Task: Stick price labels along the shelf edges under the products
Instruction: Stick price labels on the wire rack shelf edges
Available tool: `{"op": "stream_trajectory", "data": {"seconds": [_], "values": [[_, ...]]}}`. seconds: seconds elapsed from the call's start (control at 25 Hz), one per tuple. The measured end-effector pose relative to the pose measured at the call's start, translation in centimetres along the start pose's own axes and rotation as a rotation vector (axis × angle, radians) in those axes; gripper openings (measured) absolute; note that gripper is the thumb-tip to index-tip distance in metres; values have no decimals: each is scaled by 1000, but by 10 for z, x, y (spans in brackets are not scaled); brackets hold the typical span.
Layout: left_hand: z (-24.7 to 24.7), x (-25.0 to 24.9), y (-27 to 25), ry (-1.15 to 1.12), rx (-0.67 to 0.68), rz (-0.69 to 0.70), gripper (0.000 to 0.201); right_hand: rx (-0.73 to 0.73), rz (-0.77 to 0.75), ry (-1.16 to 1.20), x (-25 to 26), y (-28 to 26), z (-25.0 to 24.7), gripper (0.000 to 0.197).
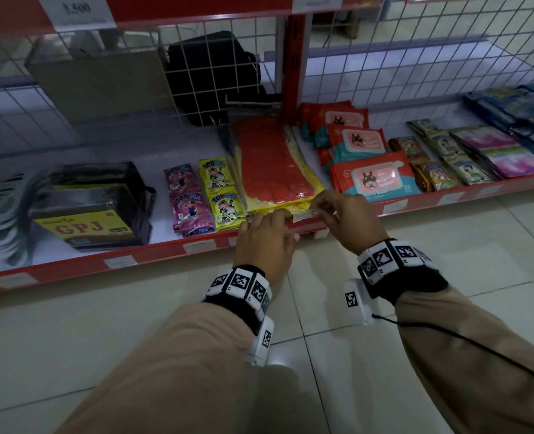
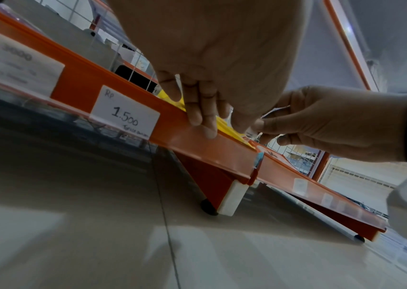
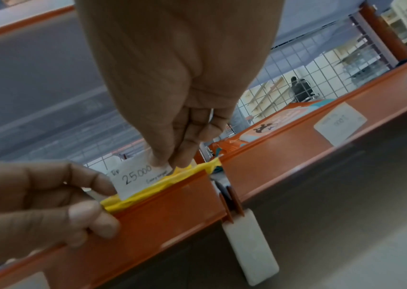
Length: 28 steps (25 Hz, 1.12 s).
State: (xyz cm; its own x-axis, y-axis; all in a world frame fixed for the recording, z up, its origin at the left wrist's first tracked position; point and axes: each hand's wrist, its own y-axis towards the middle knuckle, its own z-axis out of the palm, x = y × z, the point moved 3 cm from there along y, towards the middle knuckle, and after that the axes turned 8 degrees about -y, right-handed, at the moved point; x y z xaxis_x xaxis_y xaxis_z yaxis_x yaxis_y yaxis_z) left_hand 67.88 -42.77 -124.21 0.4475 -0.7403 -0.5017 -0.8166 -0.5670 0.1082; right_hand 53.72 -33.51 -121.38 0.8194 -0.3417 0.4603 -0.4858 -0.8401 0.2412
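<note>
A person crouched at the lowest shelf fits a small white paper price label (image 3: 139,177), handwritten "25000", to the red plastic shelf-edge strip (image 1: 306,225) directly under a flat red-and-yellow plastic-wrapped pack (image 1: 275,164). The right hand (image 1: 348,219) takes the label's upper right corner in a pinching grip between thumb and fingertips (image 3: 180,159), holding it upright just above the strip's top lip, apparently so its lower edge can be led down behind the strip's clear front. The left hand (image 1: 265,242) curls its fingers (image 2: 197,115) over the top of the strip just left of the label, a grip that seems meant to steady the strip or hold its front open; whether it also touches the label cannot be told. The label is not yet seated: in the right wrist view it stands above the strip against the pack's yellow edge. A finished white label reading "1.500" (image 2: 125,115) sits in the strip further left, under the pink and yellow sachets (image 1: 207,195), and another white label (image 3: 339,123) lies in the neighbouring section under the orange wet-wipe packs (image 1: 375,177). Those labels suggest work proceeds product by product. The seam between shelf sections, with its white foot (image 3: 249,248), lies just right of the hands, leaving little free strip on that side.
</note>
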Motion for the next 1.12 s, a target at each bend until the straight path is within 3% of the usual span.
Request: {"op": "stream_trajectory", "data": {"seconds": [0.12, 0.36, 0.52, 0.72, 0.96, 1.12], "values": [[1, 0, 1, -22, -4, -11, 47, -7, -49, -77, -1, 0, 4, 8], [8, -3, -3, 214, 31, 43, 39, -74, -138, -152, 3, -5, 10, 12], [9, -6, -2, 225, 15, 47, 36, 20, -179, -279, -3, -9, 12, 10], [9, -7, -1, 248, 24, 55, 34, 168, -125, -431, -13, -11, 14, 20], [10, -9, 1, 301, 38, 72, 32, 163, -152, -518, -6, -10, 10, 22], [10, -11, 0, 304, 39, 72, 35, 248, -124, -590, -6, -9, 14, 25]]}}
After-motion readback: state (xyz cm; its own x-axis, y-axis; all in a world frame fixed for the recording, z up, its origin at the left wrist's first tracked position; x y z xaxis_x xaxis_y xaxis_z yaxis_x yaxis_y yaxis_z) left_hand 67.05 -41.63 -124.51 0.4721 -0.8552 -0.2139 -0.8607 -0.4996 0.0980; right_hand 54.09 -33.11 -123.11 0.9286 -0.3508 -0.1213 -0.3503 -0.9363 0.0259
